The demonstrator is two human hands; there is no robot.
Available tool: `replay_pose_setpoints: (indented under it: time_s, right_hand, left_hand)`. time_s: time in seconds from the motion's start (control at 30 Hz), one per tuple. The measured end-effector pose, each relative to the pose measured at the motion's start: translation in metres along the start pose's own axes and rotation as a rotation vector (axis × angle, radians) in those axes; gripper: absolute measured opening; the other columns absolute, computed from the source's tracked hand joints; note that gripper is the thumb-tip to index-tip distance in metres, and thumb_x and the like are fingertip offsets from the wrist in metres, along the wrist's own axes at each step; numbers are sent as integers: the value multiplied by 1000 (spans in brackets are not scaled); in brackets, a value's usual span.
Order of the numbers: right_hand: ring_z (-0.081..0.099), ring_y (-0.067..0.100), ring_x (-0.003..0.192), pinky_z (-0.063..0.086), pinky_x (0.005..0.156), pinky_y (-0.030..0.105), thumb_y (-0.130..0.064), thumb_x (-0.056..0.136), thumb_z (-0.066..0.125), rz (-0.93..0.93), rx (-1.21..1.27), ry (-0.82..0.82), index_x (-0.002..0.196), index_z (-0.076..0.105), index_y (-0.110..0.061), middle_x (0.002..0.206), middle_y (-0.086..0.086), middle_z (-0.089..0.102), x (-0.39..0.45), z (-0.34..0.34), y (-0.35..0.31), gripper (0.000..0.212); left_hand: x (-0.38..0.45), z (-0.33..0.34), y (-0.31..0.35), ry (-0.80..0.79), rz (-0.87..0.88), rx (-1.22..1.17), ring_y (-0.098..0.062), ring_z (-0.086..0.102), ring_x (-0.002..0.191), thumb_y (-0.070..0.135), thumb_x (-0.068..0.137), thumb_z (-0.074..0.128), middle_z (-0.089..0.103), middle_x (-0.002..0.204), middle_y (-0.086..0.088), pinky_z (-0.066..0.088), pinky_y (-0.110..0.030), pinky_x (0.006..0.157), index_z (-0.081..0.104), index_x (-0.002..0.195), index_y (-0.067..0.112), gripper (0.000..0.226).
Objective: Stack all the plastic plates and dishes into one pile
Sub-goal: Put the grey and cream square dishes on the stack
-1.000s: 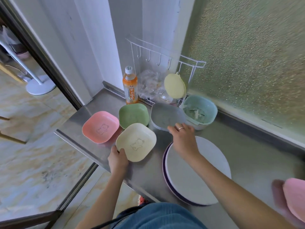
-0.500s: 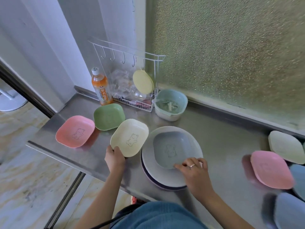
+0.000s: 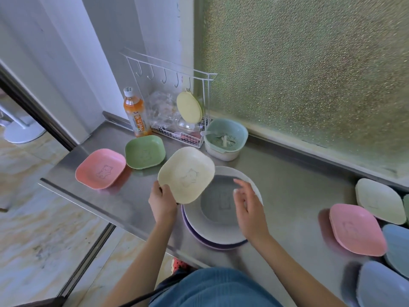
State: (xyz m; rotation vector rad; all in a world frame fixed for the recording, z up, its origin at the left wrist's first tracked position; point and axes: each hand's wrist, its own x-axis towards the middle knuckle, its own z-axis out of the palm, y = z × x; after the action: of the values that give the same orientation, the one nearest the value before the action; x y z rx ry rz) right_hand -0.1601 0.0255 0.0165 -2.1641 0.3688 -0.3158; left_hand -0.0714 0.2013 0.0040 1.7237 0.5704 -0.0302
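My left hand [image 3: 162,203] grips the near corner of a cream square dish [image 3: 187,173], lifted and tilted over the pile's left edge. The pile is a grey square dish [image 3: 218,199] lying in a white round plate [image 3: 223,234], which rests on a purple plate [image 3: 199,239]. My right hand [image 3: 250,210] hovers over the grey dish's right side, fingers apart, holding nothing. A pink dish [image 3: 100,169] and a green dish [image 3: 145,151] sit at the left. At the right lie another pink dish [image 3: 356,229], a cream dish [image 3: 379,200] and blue dishes [image 3: 396,249].
An orange drink bottle [image 3: 135,114], a white wire rack [image 3: 177,100] with a yellow lid and a teal strainer bowl [image 3: 225,138] stand at the back. The steel counter [image 3: 292,185] ends in an edge at the left, with floor below. Frosted glass rises behind.
My left hand has lifted the cream dish off the counter and carried it right, over the pile. My right hand has let go of the grey dish and risen above it.
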Motion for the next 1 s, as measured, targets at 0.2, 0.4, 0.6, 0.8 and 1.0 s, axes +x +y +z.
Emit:
replay_pose_setpoints:
  time_s: [0.2,0.4,0.6,0.8,1.0]
  right_hand:
    - [60,24,82,43,70,33,-32,96,41,208,-69,-22,122,47,-20,83,-2,64,33,-12,-6,29]
    - [61,32,76,48,64,37,-25,97,38,255,-391,-87,144,15,-28,83,9,63,17,-22,18,52]
    - [59,24,73,40,61,30,-26,98,34,263,-611,-109,148,4,-26,85,4,66,17,-23,21,59]
    - [64,23,79,48,66,32,-31,97,30,285,-721,-200,149,4,-22,84,3,65,14,-10,28,59]
    - [63,21,72,49,62,31,-30,97,28,307,-730,-176,149,-3,-22,79,2,63,10,-1,34,61]
  left_hand:
    - [-19,19,11,-348,326,274,-17,42,57,14,94,38,49,65,-4,33,-29,52,58,110,16,26]
    - [-25,38,19,-422,514,467,-12,50,52,28,97,43,54,60,2,38,-27,48,54,125,21,31]
    - [-21,44,10,-415,495,576,-16,55,57,27,96,44,59,65,2,41,-26,50,62,113,19,26]
    - [-8,45,-3,-442,492,707,-24,58,74,21,95,42,67,94,-6,40,-27,59,62,119,26,32]
    - [-1,49,-5,-449,460,724,-27,60,71,27,96,42,69,89,-11,37,-25,55,59,123,34,33]
